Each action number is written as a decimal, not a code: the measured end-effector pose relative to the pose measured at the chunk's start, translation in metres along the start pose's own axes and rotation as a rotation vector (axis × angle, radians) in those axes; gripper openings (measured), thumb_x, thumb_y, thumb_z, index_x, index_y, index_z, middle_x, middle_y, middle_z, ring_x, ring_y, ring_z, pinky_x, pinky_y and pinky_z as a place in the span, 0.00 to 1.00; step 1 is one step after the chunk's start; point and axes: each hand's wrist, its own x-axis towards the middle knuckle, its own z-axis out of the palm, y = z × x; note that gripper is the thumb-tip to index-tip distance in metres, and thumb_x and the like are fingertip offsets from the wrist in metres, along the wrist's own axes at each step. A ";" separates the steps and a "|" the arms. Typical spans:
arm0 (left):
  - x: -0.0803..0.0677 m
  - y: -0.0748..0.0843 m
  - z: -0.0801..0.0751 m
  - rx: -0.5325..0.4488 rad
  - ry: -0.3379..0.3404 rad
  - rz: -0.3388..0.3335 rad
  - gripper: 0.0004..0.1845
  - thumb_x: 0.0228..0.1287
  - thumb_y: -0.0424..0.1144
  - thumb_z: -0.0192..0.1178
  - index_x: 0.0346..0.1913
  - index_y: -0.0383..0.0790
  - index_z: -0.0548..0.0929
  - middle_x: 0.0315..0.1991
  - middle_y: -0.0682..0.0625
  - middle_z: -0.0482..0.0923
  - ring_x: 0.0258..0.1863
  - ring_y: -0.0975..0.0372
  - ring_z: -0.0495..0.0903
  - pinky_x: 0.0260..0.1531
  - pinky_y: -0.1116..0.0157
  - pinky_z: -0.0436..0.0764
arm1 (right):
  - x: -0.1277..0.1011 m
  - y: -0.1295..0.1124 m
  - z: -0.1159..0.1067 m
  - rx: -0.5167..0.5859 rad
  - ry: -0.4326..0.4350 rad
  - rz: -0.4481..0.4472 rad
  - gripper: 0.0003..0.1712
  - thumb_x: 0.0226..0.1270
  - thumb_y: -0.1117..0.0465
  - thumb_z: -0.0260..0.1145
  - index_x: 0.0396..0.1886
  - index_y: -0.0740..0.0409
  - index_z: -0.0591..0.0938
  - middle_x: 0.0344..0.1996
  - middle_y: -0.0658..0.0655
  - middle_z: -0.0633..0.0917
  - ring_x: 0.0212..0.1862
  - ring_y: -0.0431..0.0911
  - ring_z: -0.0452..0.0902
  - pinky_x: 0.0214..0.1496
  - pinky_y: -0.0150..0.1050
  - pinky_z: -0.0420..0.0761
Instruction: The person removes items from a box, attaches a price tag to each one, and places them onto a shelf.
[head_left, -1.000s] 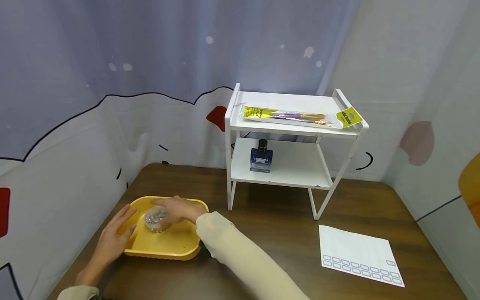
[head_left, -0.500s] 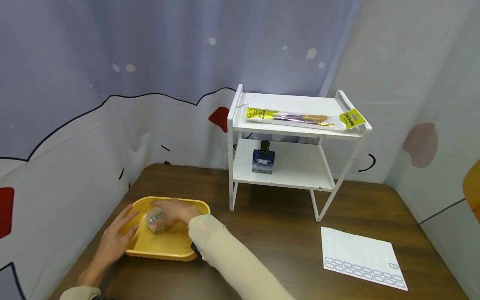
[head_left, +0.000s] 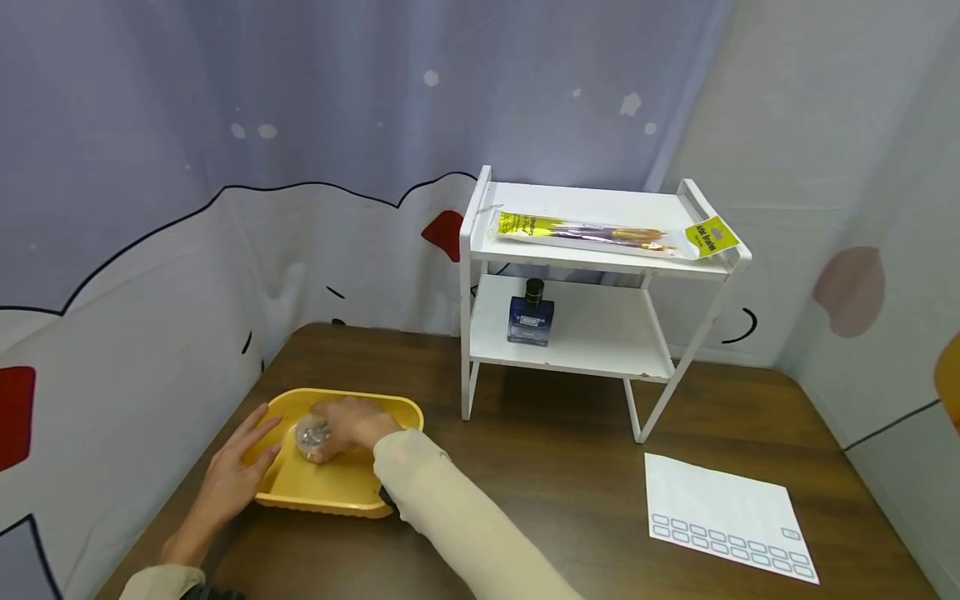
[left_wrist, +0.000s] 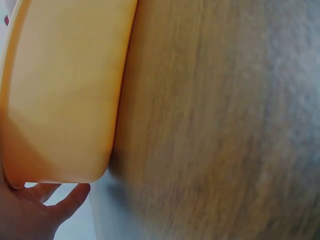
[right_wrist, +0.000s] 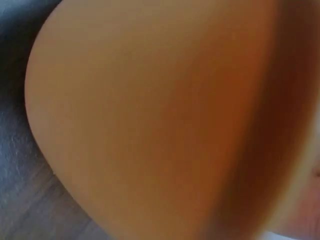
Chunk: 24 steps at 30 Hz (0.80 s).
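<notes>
Right hand (head_left: 352, 425) is curling round a small clear ball (head_left: 311, 435) inside the yellow tray (head_left: 341, 492) at the table's left edge; left hand (head_left: 236, 475), fingers straight, is steadying the rim. Ball probably light, slick; cup it from above.

Right wrist view is a blur of yellow tray (right_wrist: 150, 120) wall, no hand visible. The right hand (head_left: 352, 423) covers most of the clear ball (head_left: 310, 435); its glittery contents are too small to identify. Bottle (head_left: 531, 314) label is unreadable.
</notes>
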 end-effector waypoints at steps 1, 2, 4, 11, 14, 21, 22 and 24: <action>0.000 0.000 0.001 -0.003 0.004 0.003 0.20 0.59 0.30 0.60 0.56 0.34 0.76 0.65 0.36 0.64 0.63 0.78 0.55 0.54 0.90 0.47 | 0.000 0.001 0.000 0.003 0.003 -0.001 0.43 0.48 0.40 0.70 0.65 0.28 0.63 0.61 0.36 0.70 0.62 0.37 0.66 0.60 0.35 0.70; 0.000 0.000 0.001 -0.004 0.006 0.005 0.20 0.58 0.29 0.60 0.56 0.34 0.76 0.64 0.36 0.64 0.63 0.79 0.54 0.53 0.91 0.47 | 0.000 0.002 0.000 0.007 0.002 0.001 0.44 0.46 0.41 0.72 0.65 0.28 0.63 0.60 0.36 0.71 0.61 0.36 0.67 0.58 0.35 0.71; 0.000 0.001 0.002 -0.012 0.011 0.009 0.20 0.57 0.29 0.60 0.55 0.34 0.77 0.63 0.34 0.65 0.62 0.81 0.54 0.53 0.91 0.47 | -0.001 0.003 -0.002 0.024 -0.003 -0.003 0.45 0.44 0.44 0.74 0.64 0.30 0.65 0.58 0.37 0.73 0.57 0.35 0.69 0.55 0.33 0.72; 0.002 0.002 0.001 -0.014 0.026 0.021 0.21 0.56 0.27 0.61 0.55 0.33 0.76 0.63 0.34 0.65 0.63 0.79 0.55 0.54 0.91 0.47 | -0.005 0.010 -0.006 0.081 -0.020 -0.052 0.45 0.39 0.50 0.78 0.61 0.36 0.69 0.52 0.38 0.75 0.47 0.34 0.69 0.49 0.29 0.72; 0.002 0.003 -0.001 -0.008 0.025 0.007 0.21 0.57 0.27 0.61 0.55 0.33 0.76 0.63 0.34 0.65 0.64 0.77 0.55 0.54 0.91 0.47 | -0.006 0.013 -0.007 0.084 -0.023 -0.064 0.43 0.38 0.50 0.79 0.59 0.34 0.70 0.51 0.38 0.75 0.47 0.34 0.68 0.51 0.30 0.72; 0.001 0.003 0.000 0.008 -0.014 -0.040 0.21 0.61 0.31 0.58 0.58 0.35 0.75 0.65 0.37 0.63 0.65 0.77 0.53 0.56 0.89 0.46 | -0.010 0.025 -0.007 0.060 -0.029 -0.143 0.41 0.40 0.49 0.78 0.58 0.34 0.71 0.49 0.36 0.76 0.49 0.34 0.68 0.54 0.31 0.71; 0.000 0.003 0.000 0.008 -0.016 -0.046 0.21 0.61 0.31 0.58 0.58 0.36 0.74 0.66 0.38 0.63 0.65 0.77 0.53 0.56 0.88 0.46 | -0.011 0.027 -0.008 0.051 -0.026 -0.159 0.41 0.40 0.48 0.77 0.59 0.34 0.71 0.49 0.36 0.76 0.50 0.34 0.68 0.54 0.31 0.70; 0.000 0.003 0.000 0.009 -0.019 -0.053 0.21 0.61 0.31 0.58 0.58 0.36 0.74 0.66 0.39 0.62 0.66 0.77 0.53 0.57 0.88 0.46 | -0.014 0.031 -0.010 0.035 -0.020 -0.186 0.41 0.41 0.47 0.77 0.59 0.33 0.70 0.50 0.36 0.75 0.50 0.35 0.67 0.54 0.31 0.70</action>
